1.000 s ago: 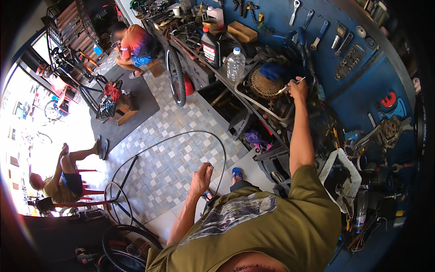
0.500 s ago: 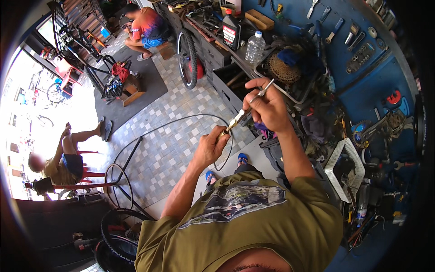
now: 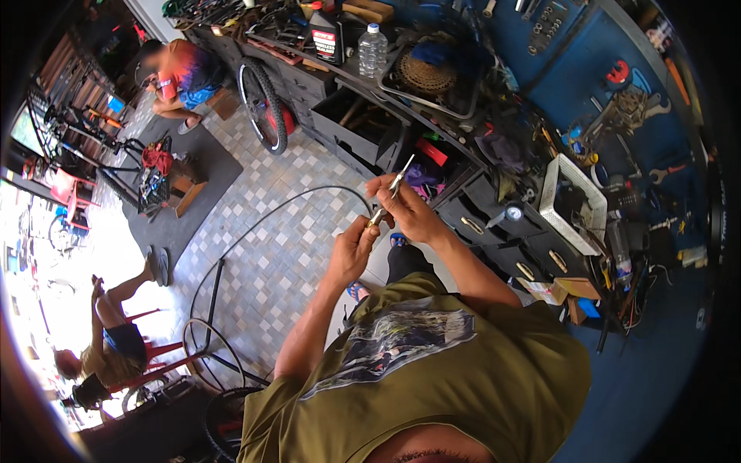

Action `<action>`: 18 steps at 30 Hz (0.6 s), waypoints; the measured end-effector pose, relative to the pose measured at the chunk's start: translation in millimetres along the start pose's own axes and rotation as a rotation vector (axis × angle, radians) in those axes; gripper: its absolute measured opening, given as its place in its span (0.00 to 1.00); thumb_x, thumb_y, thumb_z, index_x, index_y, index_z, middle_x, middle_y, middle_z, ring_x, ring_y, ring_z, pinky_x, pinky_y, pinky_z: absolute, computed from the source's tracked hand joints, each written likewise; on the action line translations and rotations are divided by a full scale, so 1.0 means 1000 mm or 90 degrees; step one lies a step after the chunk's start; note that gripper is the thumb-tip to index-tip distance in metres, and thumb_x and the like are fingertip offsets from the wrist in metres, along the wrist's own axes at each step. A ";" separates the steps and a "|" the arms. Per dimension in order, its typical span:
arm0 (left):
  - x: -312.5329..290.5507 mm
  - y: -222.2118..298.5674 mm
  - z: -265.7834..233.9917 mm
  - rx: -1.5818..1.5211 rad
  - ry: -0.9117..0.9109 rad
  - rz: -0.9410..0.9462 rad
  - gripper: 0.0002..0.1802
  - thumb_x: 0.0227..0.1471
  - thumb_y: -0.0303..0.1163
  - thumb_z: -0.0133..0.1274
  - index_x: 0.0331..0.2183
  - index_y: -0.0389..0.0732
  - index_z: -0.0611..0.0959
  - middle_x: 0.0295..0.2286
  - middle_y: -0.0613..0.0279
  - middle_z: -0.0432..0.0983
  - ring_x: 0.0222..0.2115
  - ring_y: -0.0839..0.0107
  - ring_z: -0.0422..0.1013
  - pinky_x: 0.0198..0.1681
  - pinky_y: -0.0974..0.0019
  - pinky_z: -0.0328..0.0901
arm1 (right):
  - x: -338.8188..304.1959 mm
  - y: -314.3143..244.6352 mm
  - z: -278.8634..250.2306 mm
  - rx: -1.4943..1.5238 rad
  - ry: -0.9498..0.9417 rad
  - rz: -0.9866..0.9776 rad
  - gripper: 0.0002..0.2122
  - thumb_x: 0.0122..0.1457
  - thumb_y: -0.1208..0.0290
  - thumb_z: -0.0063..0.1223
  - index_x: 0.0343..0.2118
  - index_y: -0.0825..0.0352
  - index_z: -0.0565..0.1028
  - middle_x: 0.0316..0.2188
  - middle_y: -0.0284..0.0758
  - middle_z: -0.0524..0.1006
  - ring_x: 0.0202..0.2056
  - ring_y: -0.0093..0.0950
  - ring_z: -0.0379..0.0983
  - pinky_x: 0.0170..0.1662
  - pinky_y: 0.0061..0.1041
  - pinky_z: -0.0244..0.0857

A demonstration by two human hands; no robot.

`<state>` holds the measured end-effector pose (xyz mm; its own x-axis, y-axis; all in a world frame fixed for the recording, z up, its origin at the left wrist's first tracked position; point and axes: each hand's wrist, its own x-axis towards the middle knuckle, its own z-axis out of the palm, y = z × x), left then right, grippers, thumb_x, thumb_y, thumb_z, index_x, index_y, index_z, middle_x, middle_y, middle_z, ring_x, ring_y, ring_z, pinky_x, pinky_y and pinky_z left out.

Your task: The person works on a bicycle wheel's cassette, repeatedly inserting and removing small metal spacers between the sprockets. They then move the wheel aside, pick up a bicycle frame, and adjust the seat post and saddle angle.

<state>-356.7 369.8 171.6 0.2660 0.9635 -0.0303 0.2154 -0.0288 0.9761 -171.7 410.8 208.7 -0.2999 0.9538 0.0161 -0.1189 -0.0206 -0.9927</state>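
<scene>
My left hand is closed around a brass-coloured fitting, which looks to be on the end of a thin black hose. Just above it and to the right, my right hand grips a slim silver metal nozzle-like tool. Its thin rod tip points up and away from me. The fingers of both hands nearly meet, and the tool's lower end reaches the fitting. Whether the two pieces are joined is hidden by my fingers. The hose arcs away to the left above the tiled floor.
A black workbench with drawers, one pulled out, stands ahead and right. On it are a clear bottle, a black bottle and a white basket. A wheel leans there. Two people sit at the left.
My right hand has come down and closer to my left hand, which stays near its place. Less of the brass-coloured piece shows between them. The view has turned to the right.
</scene>
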 end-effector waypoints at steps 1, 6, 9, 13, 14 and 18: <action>0.005 -0.007 0.010 -0.018 0.002 -0.002 0.20 0.67 0.46 0.52 0.34 0.38 0.76 0.19 0.62 0.66 0.22 0.74 0.62 0.27 0.64 0.61 | -0.003 0.008 -0.006 -0.087 0.055 -0.021 0.12 0.72 0.62 0.47 0.51 0.62 0.73 0.36 0.27 0.76 0.28 0.13 0.65 0.32 0.17 0.62; 0.035 -0.040 0.049 -0.135 -0.128 -0.004 0.29 0.68 0.57 0.45 0.26 0.41 0.74 0.16 0.74 0.59 0.17 0.82 0.56 0.20 0.72 0.52 | -0.035 0.035 -0.039 -0.127 0.179 0.028 0.14 0.69 0.61 0.54 0.52 0.63 0.77 0.38 0.25 0.74 0.37 0.15 0.67 0.40 0.18 0.63; 0.047 -0.032 0.049 -0.408 -0.358 -0.260 0.34 0.66 0.64 0.41 0.22 0.44 0.68 0.13 0.73 0.55 0.12 0.80 0.52 0.15 0.71 0.49 | -0.058 0.036 -0.065 -0.147 0.092 0.008 0.18 0.64 0.62 0.61 0.55 0.60 0.76 0.43 0.27 0.75 0.42 0.20 0.69 0.46 0.24 0.65; 0.071 -0.025 0.067 -0.456 -0.510 -0.321 0.37 0.64 0.69 0.36 0.20 0.46 0.63 0.11 0.72 0.53 0.09 0.79 0.48 0.12 0.71 0.44 | -0.063 0.045 -0.100 -0.228 0.075 -0.023 0.19 0.60 0.62 0.65 0.52 0.61 0.77 0.41 0.30 0.80 0.42 0.25 0.74 0.47 0.29 0.67; 0.082 -0.035 0.071 -0.461 -0.541 -0.335 0.39 0.64 0.69 0.34 0.22 0.43 0.70 0.11 0.70 0.57 0.11 0.77 0.53 0.15 0.71 0.49 | -0.061 0.047 -0.110 -0.323 0.090 -0.042 0.18 0.60 0.61 0.65 0.51 0.61 0.77 0.39 0.31 0.81 0.41 0.26 0.75 0.47 0.29 0.68; 0.115 -0.059 0.111 -0.161 -0.299 -0.181 0.38 0.66 0.64 0.40 0.40 0.35 0.82 0.24 0.58 0.76 0.28 0.65 0.74 0.38 0.65 0.68 | -0.041 0.063 -0.131 -0.356 0.243 0.024 0.19 0.62 0.56 0.62 0.46 0.67 0.74 0.31 0.38 0.82 0.33 0.35 0.80 0.40 0.37 0.70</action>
<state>-234.2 452.5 86.1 0.6300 0.7017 -0.3329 0.1236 0.3326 0.9349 -43.2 409.8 129.4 0.0738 0.9965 0.0393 0.4239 0.0043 -0.9057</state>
